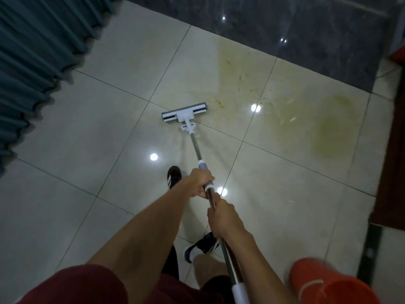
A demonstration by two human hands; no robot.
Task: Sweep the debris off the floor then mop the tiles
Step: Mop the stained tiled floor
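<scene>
Currently on view, item by item. Mop (pixel 198 148): long metal shaft with grey and white sleeves, running from the lower right of the view up to a flat white-and-grey head (pixel 184 115) that lies on the floor (pixel 76 132) across a grout line. Left hand (pixel 198 183): fingers wrapped round the shaft at the grey sleeve, farther along toward the head. Right hand (pixel 223 218): fingers clenched round the shaft just behind the left hand, nearer the body. Floor: glossy cream tiles with dark grout, showing bright ceiling-light reflections. Yellowish stain (pixel 328 126): a smeared patch with scattered specks, on the tiles right of the mop head and reaching up toward the dark border; its nearest specks lie just beside the head's right end. Dark marble strip (pixel 285 29): polished band along the far edge of the cream tiles. Blue-grey curtain (pixel 32 62): pleated, hanging at upper left. Orange bucket (pixel 324 284): at lower right, blurred. Shoes (pixel 174 176): dark with white stripes, one beneath the left hand, the other under the right wrist.
</scene>
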